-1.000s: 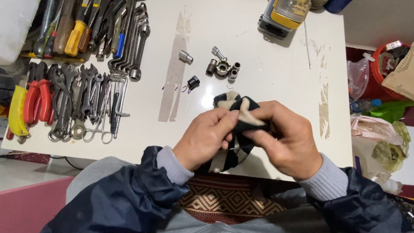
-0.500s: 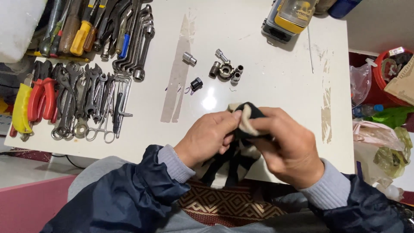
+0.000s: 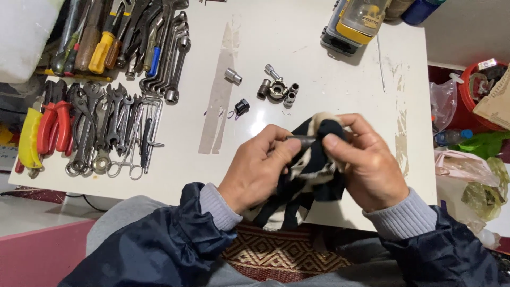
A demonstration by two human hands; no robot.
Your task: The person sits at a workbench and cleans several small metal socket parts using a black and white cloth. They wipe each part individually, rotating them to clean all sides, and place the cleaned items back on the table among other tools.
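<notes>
Above the white table's (image 3: pixel 319 69) near edge, both hands meet: left hand (image 3: pixel 257 170) pinches a short dark metal socket (image 3: pixel 302 141), right hand (image 3: pixel 366 162) wraps a soft black-and-cream rag (image 3: pixel 313 170) around it. Steel sockets (image 3: pixel 276 89) lie beyond.

far right of my table: yellow-and-grey case (image 3: pixel 357 24), clear lid | right edge: tan cardboard box (image 3: pixel 494 103); clear plastic bags (image 3: pixel 467 167)

Over the white table (image 3: pixel 319 64), the left hand (image 3: pixel 255 170) pinches a small dark metal cylinder (image 3: pixel 302 141) that the right hand (image 3: pixel 366 162) wraps in a black-and-cream cloth rag (image 3: pixel 313 175). Loose steel sockets (image 3: pixel 276 89) lie beyond, steel wrenches (image 3: pixel 111 127) and red-handled pliers (image 3: pixel 53 125) far left, a yellow-and-grey tool case (image 3: pixel 356 24) at the far edge.
</notes>
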